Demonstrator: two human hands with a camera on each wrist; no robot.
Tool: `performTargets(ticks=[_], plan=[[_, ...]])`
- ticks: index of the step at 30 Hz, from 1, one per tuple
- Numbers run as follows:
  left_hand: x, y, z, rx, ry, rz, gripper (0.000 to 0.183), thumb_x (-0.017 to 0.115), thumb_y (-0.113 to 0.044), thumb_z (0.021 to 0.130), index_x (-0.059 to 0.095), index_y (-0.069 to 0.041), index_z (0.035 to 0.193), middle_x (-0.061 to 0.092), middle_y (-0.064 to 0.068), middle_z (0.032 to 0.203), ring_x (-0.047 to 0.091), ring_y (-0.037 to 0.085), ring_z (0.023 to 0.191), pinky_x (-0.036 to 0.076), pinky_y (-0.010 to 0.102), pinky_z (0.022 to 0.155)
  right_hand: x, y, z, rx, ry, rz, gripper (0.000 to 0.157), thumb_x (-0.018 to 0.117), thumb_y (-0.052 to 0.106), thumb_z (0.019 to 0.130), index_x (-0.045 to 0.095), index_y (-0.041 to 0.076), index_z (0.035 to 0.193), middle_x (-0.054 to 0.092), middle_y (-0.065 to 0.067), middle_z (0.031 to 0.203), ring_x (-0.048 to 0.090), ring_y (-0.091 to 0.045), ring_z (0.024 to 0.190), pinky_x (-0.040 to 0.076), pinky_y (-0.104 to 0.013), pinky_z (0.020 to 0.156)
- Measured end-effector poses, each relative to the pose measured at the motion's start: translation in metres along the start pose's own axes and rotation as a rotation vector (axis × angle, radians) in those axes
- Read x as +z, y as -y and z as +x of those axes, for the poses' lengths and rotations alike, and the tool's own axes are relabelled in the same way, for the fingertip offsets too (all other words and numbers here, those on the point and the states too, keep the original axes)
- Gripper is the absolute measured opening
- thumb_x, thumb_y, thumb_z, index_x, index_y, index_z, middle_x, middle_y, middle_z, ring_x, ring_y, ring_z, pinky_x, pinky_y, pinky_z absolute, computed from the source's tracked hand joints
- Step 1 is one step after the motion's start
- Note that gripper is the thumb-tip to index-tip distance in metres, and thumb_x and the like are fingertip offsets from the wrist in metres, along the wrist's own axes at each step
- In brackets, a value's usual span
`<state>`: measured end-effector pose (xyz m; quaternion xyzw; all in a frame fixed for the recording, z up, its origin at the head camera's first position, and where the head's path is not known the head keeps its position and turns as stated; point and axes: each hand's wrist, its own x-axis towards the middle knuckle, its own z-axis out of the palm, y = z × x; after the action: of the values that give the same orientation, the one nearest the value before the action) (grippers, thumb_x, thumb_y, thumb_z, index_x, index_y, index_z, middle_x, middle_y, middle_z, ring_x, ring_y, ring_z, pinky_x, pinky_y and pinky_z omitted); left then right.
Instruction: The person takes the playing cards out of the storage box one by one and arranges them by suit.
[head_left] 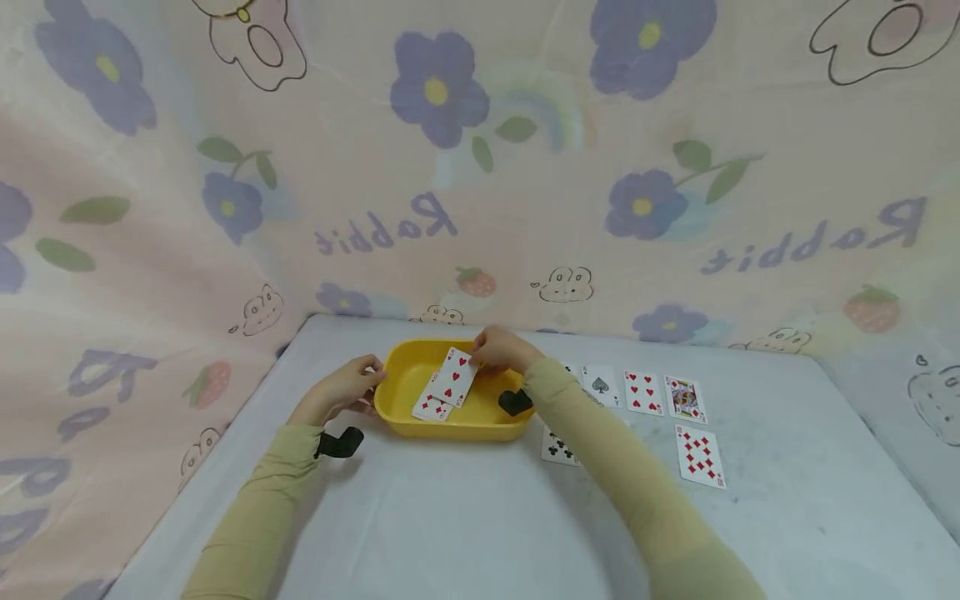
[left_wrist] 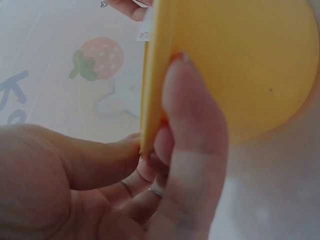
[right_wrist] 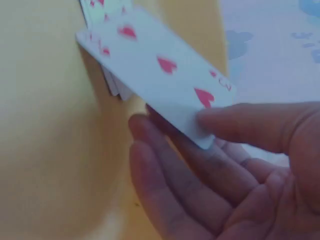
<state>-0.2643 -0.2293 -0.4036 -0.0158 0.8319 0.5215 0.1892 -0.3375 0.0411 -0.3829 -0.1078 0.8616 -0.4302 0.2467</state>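
My left hand (head_left: 347,385) grips the left rim of a yellow plastic basin (head_left: 397,427), thumb on one side and fingers on the other in the left wrist view. Over the inside of the basin, my right hand (head_left: 504,350) pinches a three of hearts playing card (right_wrist: 150,65) by one corner, between thumb and fingers. The held card is face up and overlaps the cards lying below it. Those are a small stack (head_left: 432,407) with a red diamond card on top, lying on the basin's floor at the left.
Right of the basin, face-up cards lie in rows: an ace of spades (head_left: 601,386), a six of hearts (head_left: 643,392), a king of diamonds (head_left: 686,399), a ten of diamonds (head_left: 700,456) and a club card (head_left: 558,447). My right sleeve partly covers some. A patterned cloth (head_left: 480,183) hangs behind.
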Motion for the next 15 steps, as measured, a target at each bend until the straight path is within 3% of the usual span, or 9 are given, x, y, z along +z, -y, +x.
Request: performTargets(ticks=[7, 15], plan=[[0.000, 0.003, -0.002, 0.003, -0.021, -0.011, 0.018, 0.041, -0.017, 0.104, 0.041, 0.001, 0.109, 0.052, 0.014, 0.088, 0.057, 0.018, 0.066, 0.057, 0.033, 0.060, -0.016, -0.004, -0.017, -0.087, -0.071, 0.137, 0.019, 0.063, -0.001, 0.085, 0.059, -0.004, 0.104, 0.068, -0.017, 0.091, 0.068, -0.034, 0.081, 0.055, -0.044, 0.078], [0.002, 0.002, -0.001, 0.008, -0.002, -0.005, 0.021, 0.040, -0.017, 0.104, 0.040, 0.002, 0.112, 0.055, 0.018, 0.092, 0.058, 0.020, 0.067, 0.057, 0.036, 0.063, -0.057, -0.022, -0.054, -0.142, -0.080, 0.224, 0.027, 0.066, 0.003, 0.085, 0.058, 0.001, 0.112, 0.068, -0.016, 0.098, 0.066, -0.025, 0.081, 0.055, -0.041, 0.080]])
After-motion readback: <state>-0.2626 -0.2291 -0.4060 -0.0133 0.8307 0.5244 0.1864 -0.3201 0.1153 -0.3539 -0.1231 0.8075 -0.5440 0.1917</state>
